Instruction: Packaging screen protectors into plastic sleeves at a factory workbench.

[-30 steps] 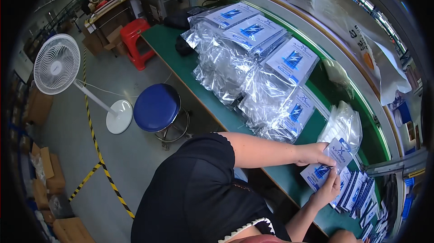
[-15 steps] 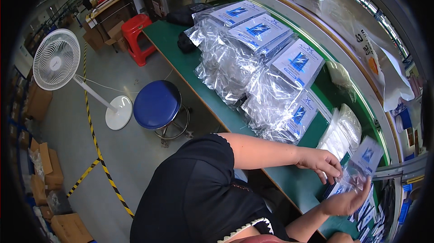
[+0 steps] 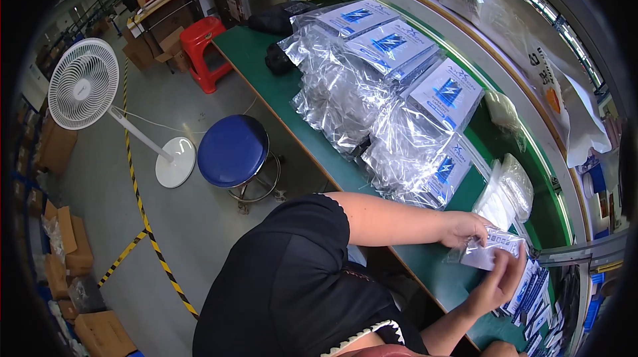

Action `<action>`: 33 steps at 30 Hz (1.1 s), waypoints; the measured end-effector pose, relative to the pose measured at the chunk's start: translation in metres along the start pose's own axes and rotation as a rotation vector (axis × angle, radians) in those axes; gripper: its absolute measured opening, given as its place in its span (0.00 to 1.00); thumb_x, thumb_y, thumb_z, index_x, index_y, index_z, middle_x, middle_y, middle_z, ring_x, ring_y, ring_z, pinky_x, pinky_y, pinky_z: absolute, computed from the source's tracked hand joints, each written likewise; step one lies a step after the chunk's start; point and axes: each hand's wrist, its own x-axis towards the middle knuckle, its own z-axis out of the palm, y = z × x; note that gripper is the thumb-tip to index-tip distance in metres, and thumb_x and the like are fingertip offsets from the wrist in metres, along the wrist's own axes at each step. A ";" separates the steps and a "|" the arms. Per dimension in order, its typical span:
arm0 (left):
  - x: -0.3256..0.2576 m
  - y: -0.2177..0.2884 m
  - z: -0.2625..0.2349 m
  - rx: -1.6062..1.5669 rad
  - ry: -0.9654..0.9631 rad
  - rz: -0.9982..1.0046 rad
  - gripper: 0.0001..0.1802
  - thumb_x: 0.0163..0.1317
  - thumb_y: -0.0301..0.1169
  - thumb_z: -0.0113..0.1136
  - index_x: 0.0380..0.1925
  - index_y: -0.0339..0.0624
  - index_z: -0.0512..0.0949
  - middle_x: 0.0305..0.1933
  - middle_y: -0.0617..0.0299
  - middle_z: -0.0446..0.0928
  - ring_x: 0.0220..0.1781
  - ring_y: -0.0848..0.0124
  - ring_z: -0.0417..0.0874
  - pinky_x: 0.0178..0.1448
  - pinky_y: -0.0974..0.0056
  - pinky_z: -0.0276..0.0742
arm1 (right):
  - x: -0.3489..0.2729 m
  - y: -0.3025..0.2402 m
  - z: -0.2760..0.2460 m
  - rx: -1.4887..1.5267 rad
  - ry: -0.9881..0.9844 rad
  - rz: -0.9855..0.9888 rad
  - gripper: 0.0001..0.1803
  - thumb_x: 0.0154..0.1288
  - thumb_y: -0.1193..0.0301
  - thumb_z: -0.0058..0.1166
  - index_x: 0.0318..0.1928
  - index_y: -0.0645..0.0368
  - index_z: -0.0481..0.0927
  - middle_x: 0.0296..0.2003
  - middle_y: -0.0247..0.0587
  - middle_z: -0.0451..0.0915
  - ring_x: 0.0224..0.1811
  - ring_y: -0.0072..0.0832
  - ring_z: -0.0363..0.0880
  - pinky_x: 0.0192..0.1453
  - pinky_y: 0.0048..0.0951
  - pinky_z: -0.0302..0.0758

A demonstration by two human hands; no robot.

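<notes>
At the lower right of the frame, the left hand [image 3: 467,227] pinches one end of a flat whitish card in clear, shiny plastic film [image 3: 492,251]; the right hand [image 3: 497,284] grips the other. Light, even tension should limit creasing.

Garment: black short-sleeved top [image 3: 286,277], soft creases over the shoulder. Left sleeve [image 3: 316,221]: hem finely scalloped, ending on the upper arm. Neckline: white trim [image 3: 362,340], toothed edge. Front: small reddish marks, too small to read. Forearms [image 3: 397,219] bare; left hand [image 3: 465,229] and right hand [image 3: 495,285] ungloved.
</notes>
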 end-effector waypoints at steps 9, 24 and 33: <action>-0.002 0.011 0.001 -0.029 -0.023 -0.016 0.34 0.41 0.14 0.49 0.56 0.31 0.73 0.49 0.50 0.78 0.49 0.65 0.82 0.46 0.67 0.80 | 0.014 0.054 -0.040 -0.263 0.196 0.016 0.19 0.73 0.68 0.47 0.56 0.70 0.74 0.45 0.44 0.79 0.46 0.25 0.76 0.49 0.26 0.73; -0.089 0.040 0.057 1.303 0.388 1.075 0.31 0.47 0.15 0.47 0.57 0.33 0.70 0.56 0.49 0.70 0.59 0.55 0.72 0.63 0.59 0.67 | -0.009 0.025 -0.027 0.005 -0.069 0.286 0.22 0.67 0.74 0.53 0.60 0.69 0.71 0.53 0.47 0.76 0.47 0.28 0.77 0.49 0.24 0.73; -0.101 0.045 0.021 2.275 0.796 0.178 0.43 0.59 0.44 0.60 0.65 0.27 0.56 0.69 0.35 0.56 0.74 0.43 0.51 0.74 0.47 0.50 | 0.024 -0.104 -0.063 1.693 -0.798 -0.408 0.09 0.64 0.74 0.52 0.37 0.71 0.79 0.35 0.49 0.78 0.34 0.38 0.80 0.34 0.42 0.82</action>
